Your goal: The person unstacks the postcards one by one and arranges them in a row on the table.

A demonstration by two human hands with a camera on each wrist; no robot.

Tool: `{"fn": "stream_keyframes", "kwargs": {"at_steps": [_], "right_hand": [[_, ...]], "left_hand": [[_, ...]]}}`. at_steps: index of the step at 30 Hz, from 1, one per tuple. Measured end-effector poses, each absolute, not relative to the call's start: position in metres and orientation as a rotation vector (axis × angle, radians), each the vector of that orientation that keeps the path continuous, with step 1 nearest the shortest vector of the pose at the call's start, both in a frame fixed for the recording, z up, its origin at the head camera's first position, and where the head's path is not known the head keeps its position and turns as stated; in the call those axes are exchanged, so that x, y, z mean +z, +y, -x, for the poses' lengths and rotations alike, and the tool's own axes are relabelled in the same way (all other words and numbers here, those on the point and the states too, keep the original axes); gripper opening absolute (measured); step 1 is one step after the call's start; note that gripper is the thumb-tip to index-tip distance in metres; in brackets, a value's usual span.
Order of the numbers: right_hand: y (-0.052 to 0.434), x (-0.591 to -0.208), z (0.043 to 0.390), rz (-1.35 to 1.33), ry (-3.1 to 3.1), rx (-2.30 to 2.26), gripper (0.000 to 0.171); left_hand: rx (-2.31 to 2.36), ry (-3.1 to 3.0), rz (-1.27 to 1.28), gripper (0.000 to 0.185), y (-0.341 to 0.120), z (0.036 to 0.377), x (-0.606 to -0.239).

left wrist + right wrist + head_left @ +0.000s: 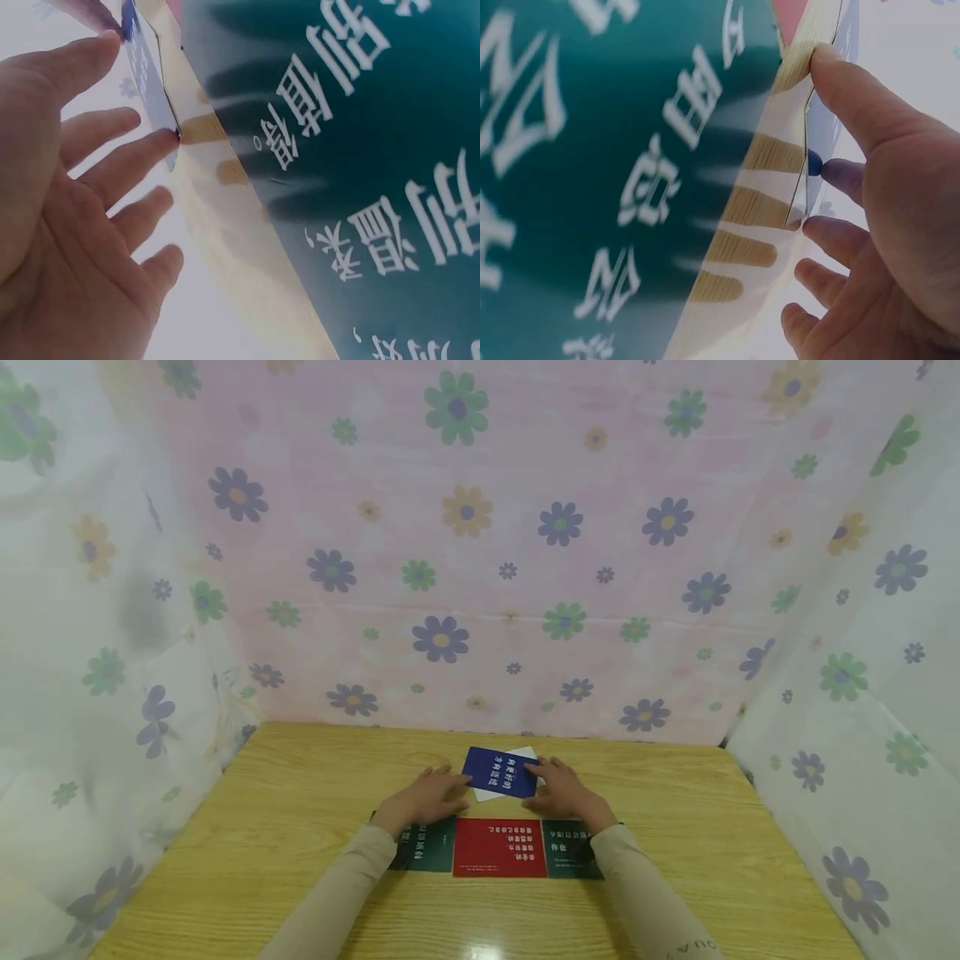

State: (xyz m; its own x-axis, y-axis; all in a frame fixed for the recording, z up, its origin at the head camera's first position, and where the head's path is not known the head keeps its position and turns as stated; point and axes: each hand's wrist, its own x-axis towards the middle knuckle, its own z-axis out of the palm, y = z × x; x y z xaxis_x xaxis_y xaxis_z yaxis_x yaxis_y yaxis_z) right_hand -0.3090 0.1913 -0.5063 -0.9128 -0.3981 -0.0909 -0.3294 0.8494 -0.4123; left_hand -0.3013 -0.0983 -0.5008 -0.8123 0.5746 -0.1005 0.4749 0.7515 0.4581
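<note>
Sleeves: two beige sleeves (337, 893) reach forward from the near edge of the tabletop (247, 852), one on each side.
Near row of cards: three cards lie flat in a row, edges touching or nearly so. A dark green card (427, 847) on the left is partly under the left forearm, a red card (499, 847) lies in the middle, and a second green card (566, 852) on the right is partly under the right wrist. All carry white printed characters.
Left hand: the left hand (426, 797) lies just beyond the row with fingers stretched and relaxed; in the left wrist view its fingertips (161, 139) touch the left edge of the blue card (146, 82). It is not curled round anything.
Right hand: the right hand (562, 789) mirrors it on the other side, fingers extended, with the thumb (847, 97) and fingertips against the right edge of the blue card. No clamped grip shows.
Hands together or apart: the hands are apart, with the blue card between them.
Blue card: the blue card (501, 772) lies on the tabletop just behind the red card, turned at a slight angle, white characters on its face.
White card: a white card (517, 756) lies under the blue card, its corners showing beyond it.
Backdrop: pale cloth with flower prints (465, 510) closes in the tabletop at the back and on both sides.
</note>
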Motion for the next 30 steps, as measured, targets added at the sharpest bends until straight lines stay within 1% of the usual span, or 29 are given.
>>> {"fn": "stream_keyframes", "kwargs": {"at_steps": [4,7,14,18,25,30], "right_hand": [[0.196,-0.506,0.311,0.536,2.87,-0.575,0.079],[0.199,-0.506,0.313,0.517,2.879,-0.559,0.083],[0.206,-0.511,0.323,0.564,2.901,-0.494,0.089],[0.21,-0.519,0.33,0.587,2.895,-0.474,0.091],[0.21,-0.518,0.334,0.606,2.876,-0.495,0.092],[0.21,-0.515,0.334,0.577,2.874,-0.495,0.093]], "left_hand": [[0.64,2.738,-0.905,0.049,-0.098,0.306,-0.502],[0.672,2.761,-0.933,0.051,-0.099,0.315,-0.504],[0.592,2.775,-0.832,0.077,-0.101,0.34,-0.508],[0.554,2.745,-0.772,0.088,-0.101,0.351,-0.507],[0.542,2.731,-0.711,0.099,-0.1,0.363,-0.507],[0.496,2.727,-0.696,0.1,-0.095,0.367,-0.504]]}}
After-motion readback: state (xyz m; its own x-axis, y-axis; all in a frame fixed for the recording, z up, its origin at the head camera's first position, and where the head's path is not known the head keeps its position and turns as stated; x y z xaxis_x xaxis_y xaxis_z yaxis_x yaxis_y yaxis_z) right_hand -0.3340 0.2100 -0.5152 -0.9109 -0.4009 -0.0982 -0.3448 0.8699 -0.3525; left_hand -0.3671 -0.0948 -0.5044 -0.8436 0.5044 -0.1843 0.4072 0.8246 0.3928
